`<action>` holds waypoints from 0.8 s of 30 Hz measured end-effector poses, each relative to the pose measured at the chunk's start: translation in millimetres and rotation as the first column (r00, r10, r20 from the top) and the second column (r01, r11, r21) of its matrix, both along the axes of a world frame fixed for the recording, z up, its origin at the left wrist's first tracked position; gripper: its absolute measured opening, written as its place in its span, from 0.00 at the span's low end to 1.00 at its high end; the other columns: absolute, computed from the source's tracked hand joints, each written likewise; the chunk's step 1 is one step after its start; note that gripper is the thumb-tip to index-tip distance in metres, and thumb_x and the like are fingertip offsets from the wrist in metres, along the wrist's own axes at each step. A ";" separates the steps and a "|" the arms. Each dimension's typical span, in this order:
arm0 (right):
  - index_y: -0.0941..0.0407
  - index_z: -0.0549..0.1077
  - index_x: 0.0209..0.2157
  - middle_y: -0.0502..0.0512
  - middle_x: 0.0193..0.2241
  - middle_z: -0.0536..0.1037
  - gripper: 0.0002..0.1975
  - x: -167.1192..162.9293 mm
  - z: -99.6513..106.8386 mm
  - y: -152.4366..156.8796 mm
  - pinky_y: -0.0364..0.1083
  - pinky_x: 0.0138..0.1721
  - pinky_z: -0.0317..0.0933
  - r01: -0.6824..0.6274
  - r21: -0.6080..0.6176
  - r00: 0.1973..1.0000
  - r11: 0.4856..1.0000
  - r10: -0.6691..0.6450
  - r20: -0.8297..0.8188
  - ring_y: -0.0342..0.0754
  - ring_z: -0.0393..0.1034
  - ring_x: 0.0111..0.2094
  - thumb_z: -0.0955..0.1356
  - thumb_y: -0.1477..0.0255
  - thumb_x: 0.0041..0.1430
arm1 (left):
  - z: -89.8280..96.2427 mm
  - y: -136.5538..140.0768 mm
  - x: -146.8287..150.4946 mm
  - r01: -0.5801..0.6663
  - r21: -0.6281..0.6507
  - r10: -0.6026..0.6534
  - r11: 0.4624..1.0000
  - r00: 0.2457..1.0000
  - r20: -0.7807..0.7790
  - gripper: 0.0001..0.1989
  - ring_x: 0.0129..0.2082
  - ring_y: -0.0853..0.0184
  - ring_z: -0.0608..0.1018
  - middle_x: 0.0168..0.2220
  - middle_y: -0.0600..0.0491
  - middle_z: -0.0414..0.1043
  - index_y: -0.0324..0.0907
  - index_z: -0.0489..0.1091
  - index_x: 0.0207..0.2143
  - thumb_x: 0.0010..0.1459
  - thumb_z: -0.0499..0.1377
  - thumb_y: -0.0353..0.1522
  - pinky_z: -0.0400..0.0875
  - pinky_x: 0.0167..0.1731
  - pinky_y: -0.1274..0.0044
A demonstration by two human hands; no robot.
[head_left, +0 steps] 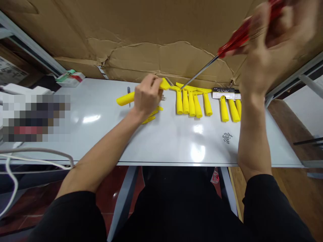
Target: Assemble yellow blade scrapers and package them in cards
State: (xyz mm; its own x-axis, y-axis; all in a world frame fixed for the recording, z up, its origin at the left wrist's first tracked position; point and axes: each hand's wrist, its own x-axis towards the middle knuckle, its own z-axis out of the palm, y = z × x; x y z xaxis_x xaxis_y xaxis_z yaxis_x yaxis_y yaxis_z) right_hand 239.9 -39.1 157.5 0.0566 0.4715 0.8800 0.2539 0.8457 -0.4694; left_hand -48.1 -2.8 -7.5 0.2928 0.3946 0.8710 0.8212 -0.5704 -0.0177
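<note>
My left hand point(147, 94) is wrapped round a yellow scraper handle point(125, 99), held tilted above the table. Raised at the upper right and blurred, my right hand point(272, 43) grips a screwdriver point(234, 40) with a red handle. Its long metal shaft slants down to the left, its tip in front of a row of yellow scraper handles point(192, 106); whether it touches them I cannot tell. Flat yellow pieces point(150, 119) lie beneath my left hand. Further right are several yellow handles point(224, 109) with black-and-white labelled heads point(223, 92), partly hidden by my right forearm.
A small pile of screws point(227, 137) sits on the white table point(161, 144). Behind my left hand lies a small dark tool point(129, 90). Cardboard point(141, 30) lines the back. A small box point(70, 79) stands at the left, and white cables point(37, 151) cross the front left edge.
</note>
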 end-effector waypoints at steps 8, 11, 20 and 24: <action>0.49 0.68 0.51 0.48 0.30 0.74 0.25 -62.8 -72.0 15.8 0.42 0.35 0.70 0.073 -0.215 0.964 0.974 -0.013 0.267 0.42 0.70 0.30 0.65 0.45 0.66 | -12.8 43.6 -32.6 -0.024 -0.002 0.024 1.000 0.976 0.218 0.22 0.39 0.65 0.69 0.39 0.52 0.69 0.44 0.68 0.44 0.75 0.48 0.52 0.66 0.42 0.66; 0.49 0.67 0.49 0.47 0.25 0.71 0.29 -63.2 -80.8 27.4 0.43 0.30 0.69 -0.033 -0.358 0.963 0.933 0.126 0.239 0.42 0.68 0.26 0.65 0.39 0.62 | -10.7 35.5 -23.5 -0.003 0.027 -0.002 1.000 0.977 0.214 0.19 0.39 0.65 0.70 0.40 0.52 0.70 0.44 0.68 0.44 0.77 0.49 0.48 0.66 0.40 0.67; 0.49 0.70 0.49 0.52 0.42 0.78 0.08 -81.9 -72.1 -40.0 0.42 0.37 0.73 0.089 0.005 0.872 0.996 -0.081 0.483 0.42 0.75 0.40 0.64 0.64 0.72 | 1.4 17.7 -12.8 -0.057 -0.068 0.070 0.996 0.977 0.202 0.17 0.40 0.61 0.77 0.41 0.47 0.74 0.43 0.69 0.43 0.76 0.51 0.46 0.71 0.39 0.66; 0.53 0.71 0.47 0.55 0.43 0.78 0.13 -85.3 -118.4 -79.6 0.41 0.31 0.70 0.012 0.445 0.644 0.895 -0.348 0.681 0.44 0.75 0.42 0.62 0.82 0.68 | 7.9 8.2 -7.5 -0.016 -0.203 0.067 0.979 0.966 0.249 0.13 0.47 0.56 0.79 0.44 0.45 0.74 0.42 0.69 0.42 0.75 0.54 0.41 0.72 0.49 0.64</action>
State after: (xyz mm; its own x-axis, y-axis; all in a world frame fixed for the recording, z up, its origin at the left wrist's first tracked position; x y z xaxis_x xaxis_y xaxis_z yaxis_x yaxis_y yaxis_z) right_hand 154.7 -118.7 39.1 -0.6305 0.1573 0.7601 0.5329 0.7996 0.2767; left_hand -55.5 5.3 0.3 0.0527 0.5736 0.8174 0.8070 -0.5066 0.3035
